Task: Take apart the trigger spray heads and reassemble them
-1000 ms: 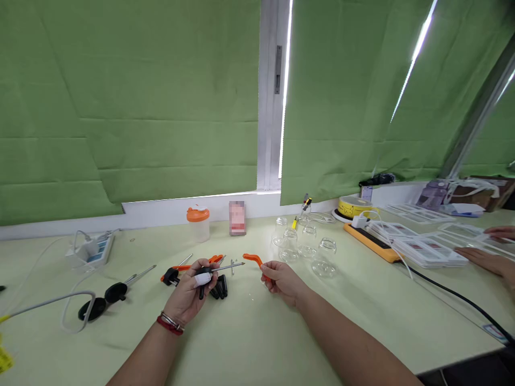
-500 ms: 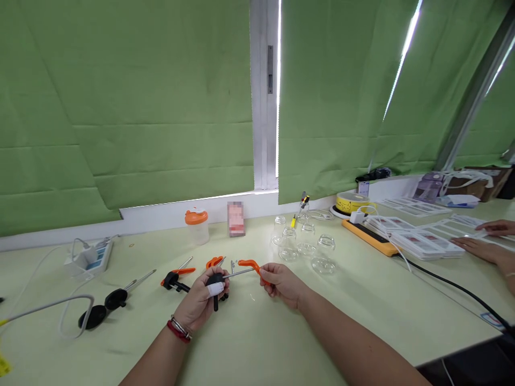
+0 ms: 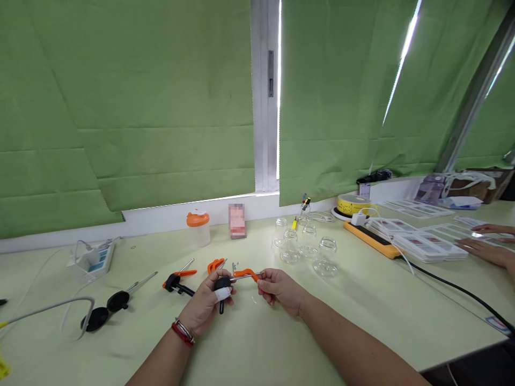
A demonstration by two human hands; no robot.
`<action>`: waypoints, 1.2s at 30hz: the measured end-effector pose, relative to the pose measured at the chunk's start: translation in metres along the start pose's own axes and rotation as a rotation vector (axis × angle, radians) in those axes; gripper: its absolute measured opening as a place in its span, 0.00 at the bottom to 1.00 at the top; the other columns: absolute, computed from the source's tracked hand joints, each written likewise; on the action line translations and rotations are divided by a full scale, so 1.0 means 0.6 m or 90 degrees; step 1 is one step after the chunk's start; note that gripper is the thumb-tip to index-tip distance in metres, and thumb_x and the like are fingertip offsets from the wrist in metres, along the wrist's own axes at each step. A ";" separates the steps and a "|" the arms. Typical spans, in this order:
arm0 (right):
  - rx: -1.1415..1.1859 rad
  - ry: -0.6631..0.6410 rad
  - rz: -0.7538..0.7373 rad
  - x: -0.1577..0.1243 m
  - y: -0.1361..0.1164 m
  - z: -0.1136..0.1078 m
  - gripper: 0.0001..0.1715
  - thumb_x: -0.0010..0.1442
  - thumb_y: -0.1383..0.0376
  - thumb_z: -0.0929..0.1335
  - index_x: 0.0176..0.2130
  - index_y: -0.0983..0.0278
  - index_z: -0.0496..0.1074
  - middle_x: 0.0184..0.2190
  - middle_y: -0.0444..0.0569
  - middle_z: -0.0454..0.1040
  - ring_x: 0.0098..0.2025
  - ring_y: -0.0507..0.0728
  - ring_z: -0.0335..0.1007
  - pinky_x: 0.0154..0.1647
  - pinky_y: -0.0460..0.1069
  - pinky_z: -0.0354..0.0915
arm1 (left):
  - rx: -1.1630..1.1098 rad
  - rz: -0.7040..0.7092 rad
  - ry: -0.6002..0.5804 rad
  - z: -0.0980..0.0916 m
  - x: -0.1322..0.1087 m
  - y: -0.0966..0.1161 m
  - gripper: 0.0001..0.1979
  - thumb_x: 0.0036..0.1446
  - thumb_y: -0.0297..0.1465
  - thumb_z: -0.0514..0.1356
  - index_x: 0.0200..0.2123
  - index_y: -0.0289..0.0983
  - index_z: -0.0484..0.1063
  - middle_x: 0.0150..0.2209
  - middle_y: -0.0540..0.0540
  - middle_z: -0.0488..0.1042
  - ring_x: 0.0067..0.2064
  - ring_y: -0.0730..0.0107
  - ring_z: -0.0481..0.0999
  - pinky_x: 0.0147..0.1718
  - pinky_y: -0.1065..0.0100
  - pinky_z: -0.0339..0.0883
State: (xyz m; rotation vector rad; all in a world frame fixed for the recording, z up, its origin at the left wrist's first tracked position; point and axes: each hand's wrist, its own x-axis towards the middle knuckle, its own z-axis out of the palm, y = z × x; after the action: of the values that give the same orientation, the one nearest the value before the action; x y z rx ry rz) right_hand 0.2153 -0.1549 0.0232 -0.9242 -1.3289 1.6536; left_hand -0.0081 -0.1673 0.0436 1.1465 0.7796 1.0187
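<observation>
My left hand [image 3: 207,303], with a white wrap on its thumb, grips a black round-headed part [image 3: 222,284] that has a thin metal rod pointing right. An orange curved lever [image 3: 245,273] is pinched in my right hand [image 3: 281,289]. The lever lies along the rod and close to the black head; whether the two are joined I cannot tell. Beyond my hands lie more orange levers [image 3: 216,265] and small metal bits [image 3: 235,266]. Left of my left hand rests a black part with an orange lever [image 3: 174,282]. Farther left are two black round-headed parts with rods [image 3: 118,302].
Several clear glass vessels [image 3: 326,257] stand right of centre. An orange-lidded cup [image 3: 198,229] and a phone-like upright panel [image 3: 237,221] are at the back. Cables and a power strip [image 3: 93,261] lie left. At right, another person's hands [image 3: 486,249] rest by stacked cards [image 3: 422,241].
The orange lever has moved left along the rod, toward the black head, and its tip has dropped nearer my left fingers. My hands are closer together.
</observation>
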 end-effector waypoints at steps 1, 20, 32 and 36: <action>-0.001 -0.002 0.000 -0.001 0.000 0.001 0.19 0.49 0.55 0.71 0.35 0.66 0.65 0.24 0.43 0.69 0.19 0.46 0.57 0.19 0.44 0.52 | 0.009 0.003 0.000 0.000 0.000 0.000 0.17 0.45 0.26 0.64 0.40 0.41 0.65 0.36 0.50 0.66 0.36 0.69 0.70 0.33 0.68 0.66; -0.015 -0.018 -0.006 0.001 0.015 0.005 0.21 0.48 0.55 0.72 0.36 0.65 0.64 0.26 0.42 0.69 0.19 0.45 0.56 0.20 0.44 0.51 | 0.125 -0.018 0.036 0.007 -0.001 -0.009 0.23 0.40 0.28 0.67 0.43 0.38 0.67 0.36 0.47 0.72 0.39 0.65 0.70 0.39 0.66 0.62; -0.016 -0.044 -0.042 -0.003 0.008 0.009 0.19 0.46 0.58 0.73 0.34 0.64 0.64 0.25 0.42 0.69 0.19 0.45 0.55 0.21 0.44 0.51 | 0.105 0.005 -0.023 0.000 -0.001 -0.014 0.24 0.41 0.25 0.65 0.44 0.41 0.65 0.34 0.49 0.70 0.36 0.70 0.69 0.37 0.69 0.61; -0.010 -0.028 -0.047 -0.003 0.008 0.011 0.21 0.44 0.58 0.74 0.34 0.64 0.64 0.22 0.39 0.67 0.19 0.45 0.54 0.22 0.44 0.52 | 0.111 0.010 -0.026 -0.002 -0.001 -0.015 0.25 0.41 0.25 0.65 0.45 0.41 0.65 0.33 0.50 0.68 0.36 0.70 0.67 0.36 0.70 0.60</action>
State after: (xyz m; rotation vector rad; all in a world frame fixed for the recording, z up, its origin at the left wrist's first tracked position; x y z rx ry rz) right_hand 0.2092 -0.1599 0.0198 -0.8421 -1.3912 1.6179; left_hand -0.0071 -0.1681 0.0345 1.3200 0.8403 0.9512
